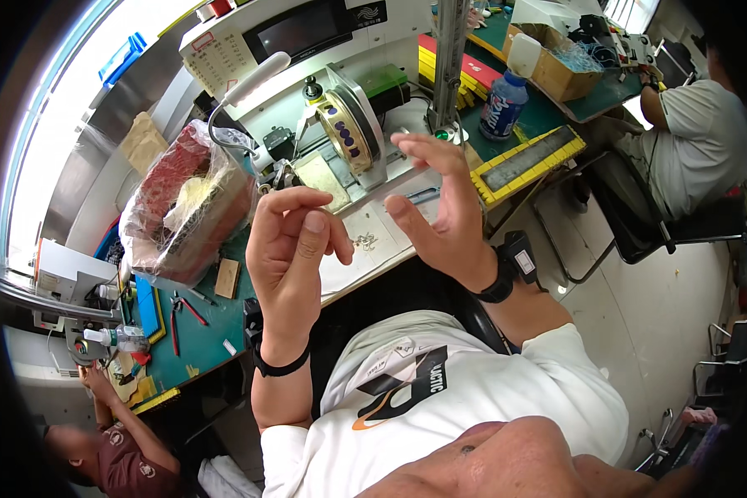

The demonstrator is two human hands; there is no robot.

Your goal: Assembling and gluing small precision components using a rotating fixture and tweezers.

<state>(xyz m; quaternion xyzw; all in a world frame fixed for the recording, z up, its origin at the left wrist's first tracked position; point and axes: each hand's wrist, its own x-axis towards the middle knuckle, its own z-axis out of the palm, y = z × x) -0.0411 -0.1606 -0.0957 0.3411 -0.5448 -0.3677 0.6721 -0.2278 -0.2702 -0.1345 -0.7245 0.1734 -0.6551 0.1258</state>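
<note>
In front of the machine, my left hand (289,257) is raised with its fingers curled in and its thumb pressed toward them. Whatever it may pinch is too small to make out. My right hand (450,212) hovers to its right, thumb and fingers spread, with nothing in it. Behind both hands stands a bench machine with a gold ring-shaped wheel (346,131) bearing dark oval spots. Small metallic pieces (365,241) lie loose on the white work surface (390,256) between and below the hands.
A plastic-lined red box (153,207) stands left of the machine. Red-handled pliers (174,324) and a wooden block (227,278) lie on the green bench. At right are a blue bottle (504,106) and a yellow-edged tray (527,164). Co-workers sit at far right (697,137) and lower left (124,448).
</note>
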